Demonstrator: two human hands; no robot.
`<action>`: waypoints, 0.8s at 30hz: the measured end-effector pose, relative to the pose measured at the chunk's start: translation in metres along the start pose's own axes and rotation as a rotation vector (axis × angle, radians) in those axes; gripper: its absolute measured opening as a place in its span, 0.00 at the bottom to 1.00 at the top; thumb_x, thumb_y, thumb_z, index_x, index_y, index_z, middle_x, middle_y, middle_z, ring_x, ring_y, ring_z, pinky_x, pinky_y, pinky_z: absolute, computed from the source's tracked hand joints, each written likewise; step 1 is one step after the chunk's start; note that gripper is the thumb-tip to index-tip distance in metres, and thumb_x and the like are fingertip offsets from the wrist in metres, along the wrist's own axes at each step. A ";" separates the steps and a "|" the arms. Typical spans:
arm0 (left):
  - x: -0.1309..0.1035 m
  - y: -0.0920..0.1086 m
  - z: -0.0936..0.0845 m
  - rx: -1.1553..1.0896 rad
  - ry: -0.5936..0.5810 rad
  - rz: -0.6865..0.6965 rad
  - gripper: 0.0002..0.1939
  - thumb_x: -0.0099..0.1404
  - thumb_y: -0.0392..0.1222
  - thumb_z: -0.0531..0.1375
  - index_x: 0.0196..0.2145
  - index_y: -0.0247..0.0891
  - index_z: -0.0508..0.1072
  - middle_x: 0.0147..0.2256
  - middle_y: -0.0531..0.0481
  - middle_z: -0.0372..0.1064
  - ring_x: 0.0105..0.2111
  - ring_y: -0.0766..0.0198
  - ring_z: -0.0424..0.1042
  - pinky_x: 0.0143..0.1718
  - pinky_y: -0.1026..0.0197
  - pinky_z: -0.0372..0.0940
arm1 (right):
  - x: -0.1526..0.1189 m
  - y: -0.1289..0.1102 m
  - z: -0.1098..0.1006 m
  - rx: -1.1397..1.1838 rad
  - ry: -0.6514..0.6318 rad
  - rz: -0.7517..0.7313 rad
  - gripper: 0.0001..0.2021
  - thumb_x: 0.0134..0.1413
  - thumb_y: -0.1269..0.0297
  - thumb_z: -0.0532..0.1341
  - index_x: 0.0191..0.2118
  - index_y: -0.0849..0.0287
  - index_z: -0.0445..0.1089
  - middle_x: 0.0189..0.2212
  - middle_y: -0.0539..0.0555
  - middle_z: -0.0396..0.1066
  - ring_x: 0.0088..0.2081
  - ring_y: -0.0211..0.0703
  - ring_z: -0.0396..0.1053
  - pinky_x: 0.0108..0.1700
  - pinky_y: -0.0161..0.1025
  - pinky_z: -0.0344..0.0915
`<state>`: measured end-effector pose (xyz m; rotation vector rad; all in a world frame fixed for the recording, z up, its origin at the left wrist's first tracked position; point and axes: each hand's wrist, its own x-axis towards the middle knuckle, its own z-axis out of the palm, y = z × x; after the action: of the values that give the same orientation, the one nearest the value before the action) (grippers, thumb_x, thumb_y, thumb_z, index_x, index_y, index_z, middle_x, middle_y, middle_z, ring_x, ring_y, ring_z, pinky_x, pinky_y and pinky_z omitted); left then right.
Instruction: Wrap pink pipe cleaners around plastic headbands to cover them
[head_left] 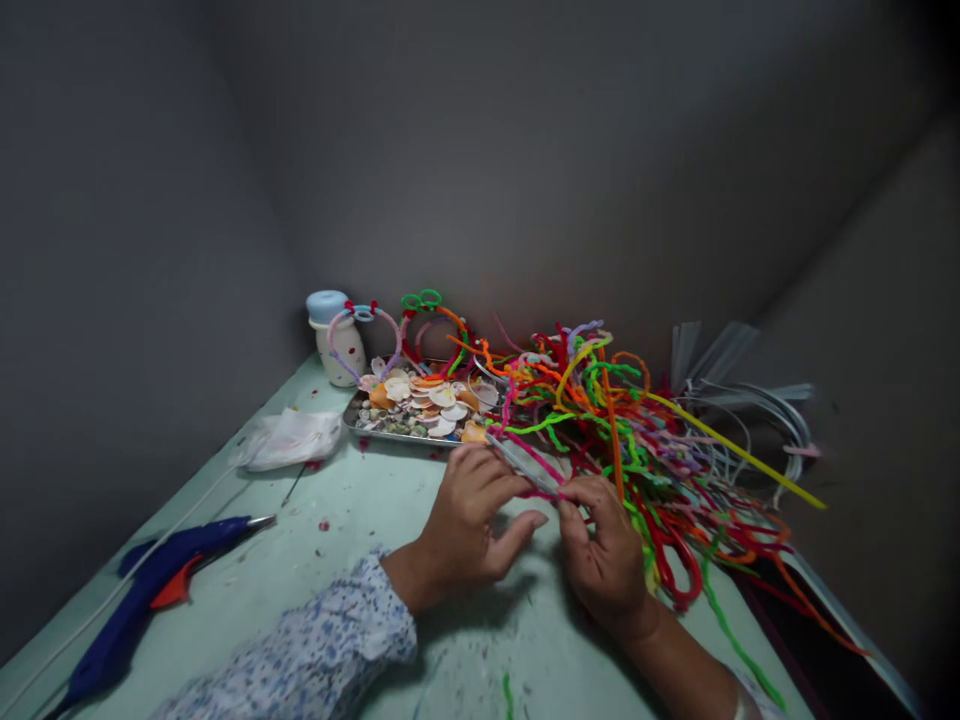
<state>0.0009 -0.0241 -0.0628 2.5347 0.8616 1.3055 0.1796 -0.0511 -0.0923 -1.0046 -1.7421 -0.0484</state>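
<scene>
A thin grey strip [525, 468] and a pink pipe cleaner [536, 455] run together between my hands, above the table just in front of the tray. My right hand [604, 555] pinches their near end between thumb and fingers. My left hand [480, 515] is beside them on the left, its thumb stretched apart from the bent fingers; its fingertips are partly hidden behind the hand, near the strip. A large tangle of coloured pipe cleaners [630, 420] lies just beyond my right hand.
A metal tray [405, 437] holds shells, with two pipe-cleaner rings behind. Left of it are a white bottle [341, 350] and a plastic packet [292, 440]. A blue glue gun [142, 600] lies at the left. Red-handled scissors [686, 570] and clear strips [720, 350] are at the right.
</scene>
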 end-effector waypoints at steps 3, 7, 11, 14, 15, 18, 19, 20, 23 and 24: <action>0.004 -0.001 -0.002 -0.006 -0.028 0.011 0.11 0.60 0.36 0.58 0.42 0.38 0.72 0.38 0.45 0.74 0.41 0.56 0.69 0.48 0.49 0.60 | 0.005 -0.006 -0.004 0.009 -0.013 -0.017 0.10 0.56 0.76 0.54 0.41 0.56 0.64 0.32 0.53 0.67 0.35 0.45 0.66 0.39 0.45 0.64; 0.008 -0.008 -0.007 0.086 0.036 -0.069 0.12 0.58 0.31 0.57 0.39 0.40 0.73 0.49 0.44 0.71 0.51 0.52 0.65 0.54 0.44 0.57 | 0.011 -0.015 -0.010 0.013 -0.056 -0.069 0.10 0.55 0.77 0.54 0.41 0.56 0.64 0.31 0.53 0.67 0.34 0.45 0.65 0.39 0.45 0.64; 0.010 -0.007 -0.009 -0.101 0.112 -0.170 0.12 0.60 0.28 0.55 0.39 0.40 0.72 0.53 0.43 0.67 0.55 0.55 0.64 0.55 0.47 0.58 | 0.016 -0.021 -0.013 0.041 -0.067 -0.129 0.13 0.53 0.79 0.55 0.42 0.56 0.64 0.30 0.53 0.67 0.32 0.44 0.65 0.35 0.42 0.65; 0.012 0.001 -0.011 -0.406 0.120 -0.288 0.11 0.61 0.29 0.54 0.37 0.39 0.73 0.52 0.43 0.67 0.52 0.57 0.66 0.53 0.51 0.62 | 0.017 -0.026 -0.015 0.072 -0.050 -0.139 0.14 0.52 0.80 0.55 0.43 0.56 0.64 0.30 0.53 0.67 0.32 0.43 0.66 0.35 0.42 0.65; 0.013 0.004 -0.013 -0.511 0.132 -0.339 0.11 0.62 0.29 0.53 0.36 0.39 0.73 0.51 0.44 0.67 0.52 0.57 0.67 0.53 0.52 0.62 | 0.018 -0.029 -0.016 0.093 -0.050 -0.127 0.14 0.52 0.79 0.55 0.43 0.56 0.65 0.30 0.52 0.67 0.32 0.43 0.65 0.35 0.42 0.64; 0.016 0.013 -0.021 -0.752 0.251 -0.504 0.10 0.63 0.32 0.52 0.36 0.39 0.72 0.43 0.46 0.72 0.47 0.58 0.70 0.49 0.54 0.64 | 0.018 -0.039 -0.018 0.232 -0.051 -0.007 0.10 0.54 0.76 0.55 0.39 0.54 0.66 0.28 0.51 0.65 0.30 0.42 0.65 0.33 0.40 0.64; 0.018 0.016 -0.024 -0.797 0.312 -0.553 0.08 0.64 0.33 0.52 0.36 0.39 0.71 0.38 0.47 0.73 0.43 0.60 0.71 0.46 0.56 0.65 | 0.019 -0.043 -0.018 0.315 -0.034 0.088 0.08 0.56 0.74 0.55 0.38 0.54 0.66 0.27 0.50 0.64 0.30 0.41 0.64 0.32 0.39 0.64; 0.020 0.018 -0.028 -0.821 0.379 -0.589 0.07 0.64 0.35 0.53 0.36 0.39 0.71 0.34 0.49 0.72 0.38 0.62 0.72 0.42 0.58 0.66 | 0.021 -0.047 -0.019 0.400 0.001 0.212 0.06 0.58 0.71 0.54 0.37 0.54 0.66 0.27 0.51 0.64 0.29 0.41 0.64 0.31 0.38 0.63; 0.028 0.021 -0.039 -0.842 0.494 -0.635 0.05 0.64 0.40 0.56 0.38 0.39 0.69 0.27 0.55 0.67 0.24 0.70 0.65 0.29 0.65 0.63 | 0.032 -0.055 -0.023 0.783 0.108 0.672 0.03 0.60 0.65 0.55 0.36 0.54 0.65 0.23 0.48 0.61 0.25 0.39 0.61 0.26 0.36 0.63; 0.030 0.020 -0.043 -0.827 0.507 -0.653 0.05 0.64 0.40 0.56 0.38 0.39 0.69 0.26 0.56 0.65 0.22 0.71 0.62 0.27 0.66 0.61 | 0.038 -0.056 -0.025 0.926 0.111 0.789 0.04 0.59 0.63 0.56 0.35 0.54 0.65 0.22 0.48 0.59 0.24 0.39 0.60 0.25 0.36 0.62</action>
<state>-0.0107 -0.0287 -0.0080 1.1840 0.8621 1.6077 0.1604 -0.0770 -0.0277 -0.8630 -0.9558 1.0777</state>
